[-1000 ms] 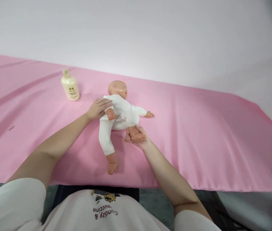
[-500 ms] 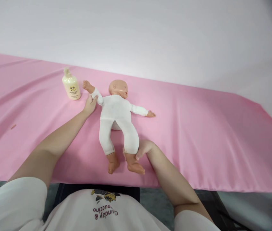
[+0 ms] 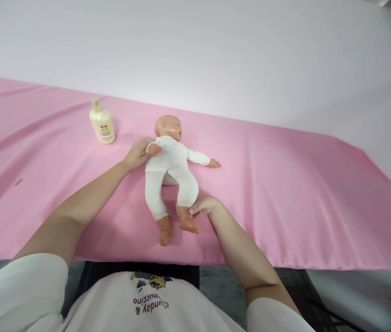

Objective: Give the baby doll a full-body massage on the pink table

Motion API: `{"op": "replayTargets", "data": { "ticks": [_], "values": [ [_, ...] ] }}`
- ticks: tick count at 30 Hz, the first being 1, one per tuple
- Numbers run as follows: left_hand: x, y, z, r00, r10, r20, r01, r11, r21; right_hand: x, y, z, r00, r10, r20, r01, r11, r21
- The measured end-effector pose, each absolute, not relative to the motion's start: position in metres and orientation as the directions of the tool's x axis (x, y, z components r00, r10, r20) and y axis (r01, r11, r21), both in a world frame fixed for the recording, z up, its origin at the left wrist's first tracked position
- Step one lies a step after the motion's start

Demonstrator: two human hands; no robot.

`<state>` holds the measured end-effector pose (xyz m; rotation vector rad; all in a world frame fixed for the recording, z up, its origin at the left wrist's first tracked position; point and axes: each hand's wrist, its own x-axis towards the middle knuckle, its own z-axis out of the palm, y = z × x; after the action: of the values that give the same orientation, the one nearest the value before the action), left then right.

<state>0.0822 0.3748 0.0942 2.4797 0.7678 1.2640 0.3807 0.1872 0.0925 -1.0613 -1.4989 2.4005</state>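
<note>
A baby doll (image 3: 166,154) in a white top and trousers lies on its back on the pink cloth, its head turned to the right. My left hand (image 3: 138,153) is closed around the doll's arm on the left side, which is folded over its chest; part of my fingers is hidden behind that sleeve. Below, my right hand (image 3: 205,205) grips the doll's leg on the right side near the ankle, with the thumb in sight and the other fingers hidden behind the leg. Both bare feet of the doll point toward me.
A cream pump bottle (image 3: 102,123) stands upright to the left of the doll. The pink cloth (image 3: 285,193) covers the table up to a white wall (image 3: 195,50). A small brownish piece (image 3: 19,182) lies far left. The table's front edge runs close to my body.
My left hand has moved right, folding the doll's arm from stretched outward to across its chest. My right hand has shifted the doll's leg slightly up and left, bending it.
</note>
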Motion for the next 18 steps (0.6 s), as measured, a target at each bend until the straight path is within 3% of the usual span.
{"op": "replayTargets", "data": {
  "ticks": [4, 9, 11, 14, 18],
  "values": [
    [0.073, 0.39, 0.098, 0.145, 0.798, 0.586, 0.239, -0.603, 0.761, 0.389, 0.184, 0.1, -0.777, 0.35, -0.524, 0.328, -0.484, -0.811],
    [0.059, 0.404, 0.133, -0.103, 0.84, 0.532, 0.083, -0.526, 0.846, 0.403, 0.186, 0.106, -0.733, 0.46, -0.502, 0.276, -0.473, -0.837],
    [0.05, 0.404, 0.151, -0.082, 0.861, 0.501, 0.047, -0.499, 0.865, 0.407, 0.189, 0.108, -0.694, 0.519, -0.499, 0.214, -0.513, -0.831],
    [0.031, 0.402, 0.173, 0.122, 0.908, 0.401, 0.05, -0.409, 0.911, 0.408, 0.195, 0.111, -0.581, 0.657, -0.48, 0.059, -0.555, -0.83],
    [0.003, 0.403, 0.18, 0.388, 0.919, 0.064, 0.429, -0.242, 0.87, 0.405, 0.209, 0.11, -0.248, 0.856, -0.454, -0.247, -0.509, -0.825]
  ]
}}
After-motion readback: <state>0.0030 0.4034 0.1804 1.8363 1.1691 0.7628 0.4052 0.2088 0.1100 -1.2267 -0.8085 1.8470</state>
